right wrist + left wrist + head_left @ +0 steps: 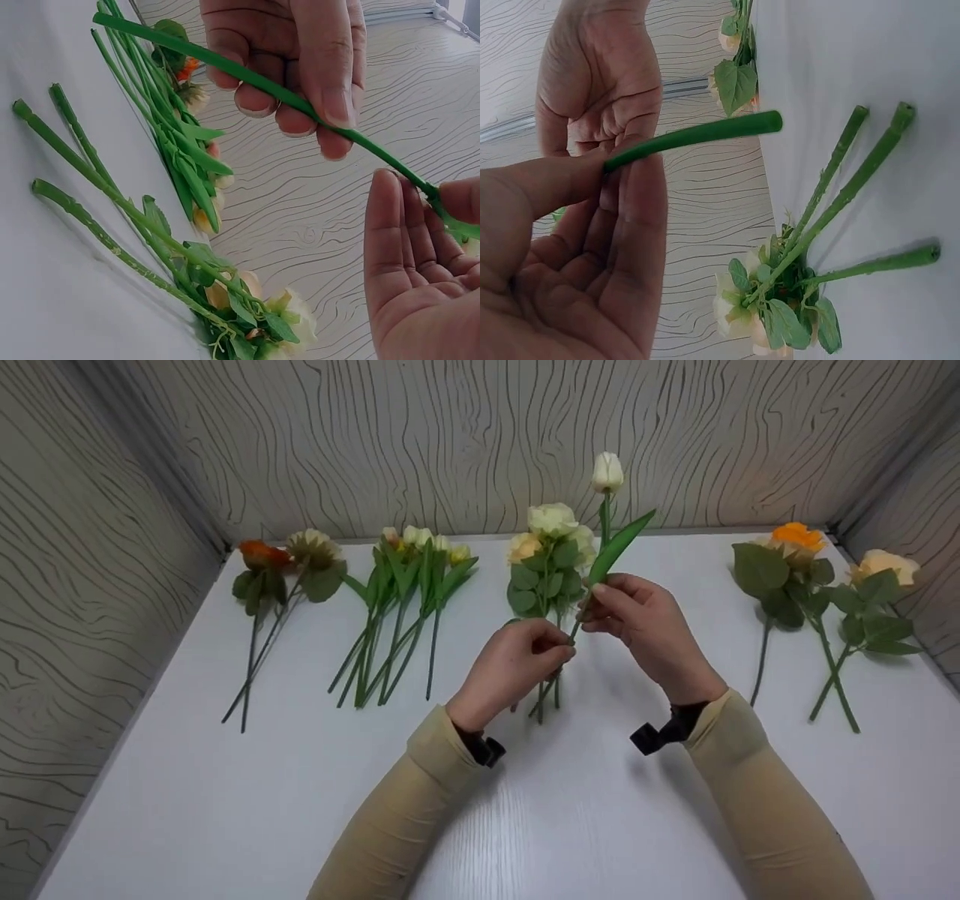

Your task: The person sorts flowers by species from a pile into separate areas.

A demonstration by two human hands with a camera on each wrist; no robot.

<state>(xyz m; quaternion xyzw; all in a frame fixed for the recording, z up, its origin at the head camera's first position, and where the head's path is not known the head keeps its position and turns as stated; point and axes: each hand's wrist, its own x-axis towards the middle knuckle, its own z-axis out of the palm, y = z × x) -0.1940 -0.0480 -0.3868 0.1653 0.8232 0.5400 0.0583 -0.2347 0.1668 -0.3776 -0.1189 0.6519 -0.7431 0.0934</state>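
A white tulip with a long green leaf is held up over the table by both hands. My left hand pinches its stem low down, and the cut end of the stem sticks out past the thumb in the left wrist view. Higher up, just under the leaf, my right hand pinches the same stem between thumb and fingers. Behind and below the hands lies a bunch of cream roses, its rough stems pointing toward me, partly covered by the left hand in the head view.
Several tulips lie bunched left of the roses. Farther left, an orange-red flower and a cream flower cross stems. An orange rose and a peach rose lie at the right. A patterned wall rises behind the white table.
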